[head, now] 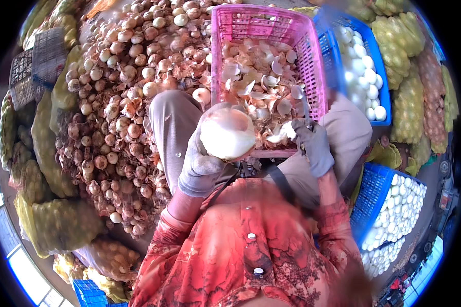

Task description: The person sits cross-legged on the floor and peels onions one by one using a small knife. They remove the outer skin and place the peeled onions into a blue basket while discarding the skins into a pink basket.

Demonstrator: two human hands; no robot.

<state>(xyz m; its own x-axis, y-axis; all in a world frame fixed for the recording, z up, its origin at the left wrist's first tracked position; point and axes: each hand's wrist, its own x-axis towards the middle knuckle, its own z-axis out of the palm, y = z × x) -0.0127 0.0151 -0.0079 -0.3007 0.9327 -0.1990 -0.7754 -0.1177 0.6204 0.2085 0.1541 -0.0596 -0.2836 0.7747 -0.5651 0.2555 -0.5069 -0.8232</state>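
Note:
In a grey work glove, my left hand (201,163) grips a large, partly peeled onion (227,134). Its side towards me is white and bare, while some brownish skin shows near the top. My right hand (314,144), gloved too, is closed around a knife (305,105) whose blade points away from me. A white scrap of onion peel (289,131) shows by the thumb of that hand. Beyond both hands, between my knees, stands a pink plastic crate (269,12) holding loose onion skins (259,86).
Unpeeled onions (119,111) lie heaped on my left. Peeled onions fill a blue crate (384,96) at the far right and another blue crate (372,195) beside me. Mesh sacks of onions (407,103) stand along the right, with more mesh sacks (57,222) on the left.

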